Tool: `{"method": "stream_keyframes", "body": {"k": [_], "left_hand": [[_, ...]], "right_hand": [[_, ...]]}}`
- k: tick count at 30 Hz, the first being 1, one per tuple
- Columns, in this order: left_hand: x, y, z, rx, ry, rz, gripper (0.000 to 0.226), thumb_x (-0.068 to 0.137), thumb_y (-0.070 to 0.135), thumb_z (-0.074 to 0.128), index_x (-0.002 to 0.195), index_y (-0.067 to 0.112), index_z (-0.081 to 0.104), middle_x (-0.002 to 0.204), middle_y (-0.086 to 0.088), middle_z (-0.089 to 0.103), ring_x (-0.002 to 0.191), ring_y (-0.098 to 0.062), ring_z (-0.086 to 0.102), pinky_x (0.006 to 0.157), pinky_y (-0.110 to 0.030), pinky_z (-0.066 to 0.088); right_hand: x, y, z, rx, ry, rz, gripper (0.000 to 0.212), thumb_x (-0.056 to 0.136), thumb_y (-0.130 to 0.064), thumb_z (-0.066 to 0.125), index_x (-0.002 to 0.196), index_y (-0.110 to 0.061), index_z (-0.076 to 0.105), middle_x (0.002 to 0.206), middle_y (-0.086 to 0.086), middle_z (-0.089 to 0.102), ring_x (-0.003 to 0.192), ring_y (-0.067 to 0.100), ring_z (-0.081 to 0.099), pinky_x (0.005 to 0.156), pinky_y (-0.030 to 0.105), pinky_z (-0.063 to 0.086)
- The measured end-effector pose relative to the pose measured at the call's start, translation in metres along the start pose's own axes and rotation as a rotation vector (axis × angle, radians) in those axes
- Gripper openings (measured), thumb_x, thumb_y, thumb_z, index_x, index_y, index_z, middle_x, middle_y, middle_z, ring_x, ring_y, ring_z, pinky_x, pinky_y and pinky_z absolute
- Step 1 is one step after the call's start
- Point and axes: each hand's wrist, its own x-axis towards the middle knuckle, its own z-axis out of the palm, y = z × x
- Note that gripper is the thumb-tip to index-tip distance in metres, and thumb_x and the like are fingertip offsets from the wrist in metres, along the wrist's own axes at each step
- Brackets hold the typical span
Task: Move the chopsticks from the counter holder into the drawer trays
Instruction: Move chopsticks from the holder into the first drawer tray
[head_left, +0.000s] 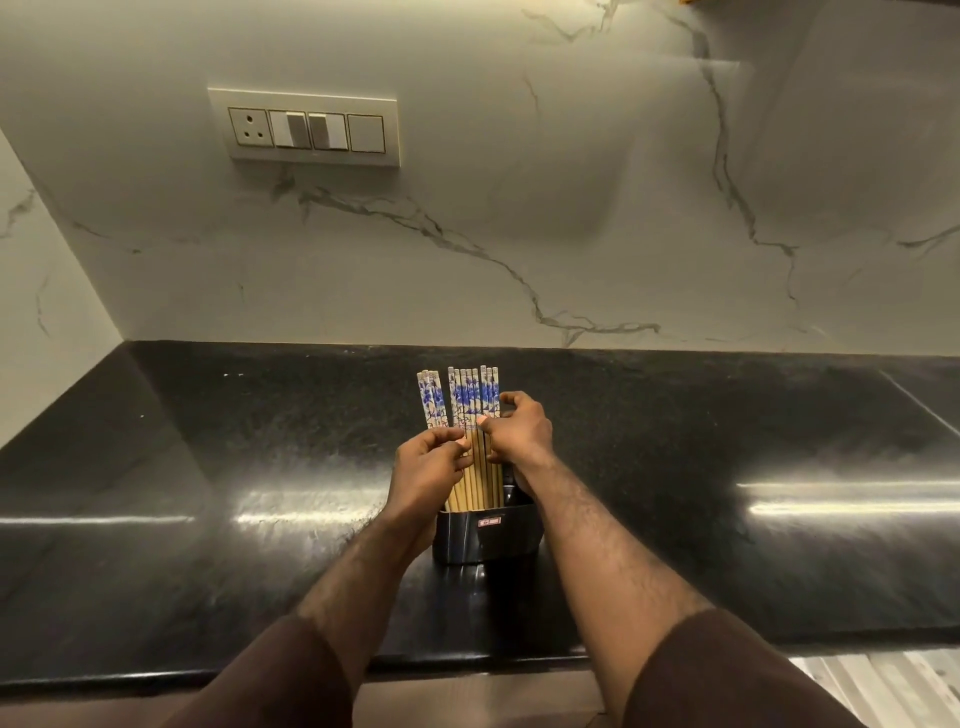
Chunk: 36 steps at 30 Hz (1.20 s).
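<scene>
Several wooden chopsticks (470, 400) with blue-and-white patterned tops stand upright in a dark holder (485, 535) on the black counter. My left hand (423, 467) is closed on a few chopsticks at the left side of the bunch, pulling them slightly apart from the rest. My right hand (517, 434) wraps around the right side of the bunch, thumb pressed on the front of the sticks. The lower ends of the chopsticks are hidden inside the holder. No drawer or tray is in view.
The black stone counter (260, 467) runs left and right, with a marble backsplash behind it. A switch and socket panel (306, 127) sits on the wall at the upper left. The counter's front edge (467, 662) is near me.
</scene>
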Motion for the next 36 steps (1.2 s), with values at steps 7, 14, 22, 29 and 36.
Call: {"method": "stream_keyframes", "body": {"k": [7, 14, 22, 29, 36], "left_hand": [[-0.002, 0.001, -0.003, 0.005, -0.038, 0.01, 0.013, 0.095, 0.007, 0.052, 0.099, 0.01, 0.065, 0.097, -0.011, 0.07, 0.092, -0.022, 0.066, 0.09, -0.036, 0.054], [-0.002, 0.001, 0.004, 0.07, -0.056, 0.05, 0.02, 0.093, 0.007, 0.058, 0.112, 0.01, 0.063, 0.106, -0.009, 0.069, 0.1, -0.018, 0.067, 0.094, -0.036, 0.054], [-0.014, 0.024, 0.026, 0.235, -0.224, 0.259, 0.04, 0.087, 0.019, 0.066, 0.126, 0.021, 0.059, 0.127, 0.0, 0.064, 0.122, -0.012, 0.057, 0.103, -0.04, 0.048], [-0.038, 0.062, 0.051, 0.187, -0.32, 0.406, 0.015, 0.09, 0.013, 0.059, 0.102, 0.014, 0.07, 0.097, -0.003, 0.076, 0.092, -0.015, 0.073, 0.078, -0.025, 0.057], [-0.066, 0.078, 0.078, -0.183, -0.417, 0.291, 0.017, 0.089, 0.01, 0.058, 0.101, 0.001, 0.066, 0.095, -0.015, 0.075, 0.09, -0.027, 0.073, 0.081, -0.035, 0.06]], "right_hand": [[-0.003, 0.005, 0.0, 0.003, 0.104, -0.027, 0.026, 0.089, -0.015, 0.07, 0.115, -0.017, 0.067, 0.105, 0.001, 0.072, 0.093, 0.013, 0.068, 0.081, 0.035, 0.06], [-0.015, 0.002, -0.018, 0.09, 0.109, -0.095, 0.029, 0.086, -0.017, 0.074, 0.114, -0.018, 0.069, 0.101, -0.002, 0.074, 0.086, 0.006, 0.069, 0.072, 0.022, 0.057], [-0.038, -0.036, -0.061, 0.316, -0.015, -0.308, 0.03, 0.079, -0.006, 0.078, 0.108, -0.011, 0.071, 0.097, 0.002, 0.077, 0.087, 0.013, 0.075, 0.082, 0.039, 0.062], [-0.063, -0.068, -0.11, 0.432, -0.141, -0.437, 0.04, 0.082, -0.001, 0.074, 0.121, -0.005, 0.063, 0.095, -0.006, 0.074, 0.074, 0.005, 0.072, 0.065, 0.019, 0.059], [-0.089, -0.014, -0.165, 0.443, -0.058, -0.244, 0.028, 0.092, -0.024, 0.067, 0.119, -0.021, 0.065, 0.115, 0.004, 0.07, 0.108, 0.02, 0.066, 0.084, 0.033, 0.055]]}}
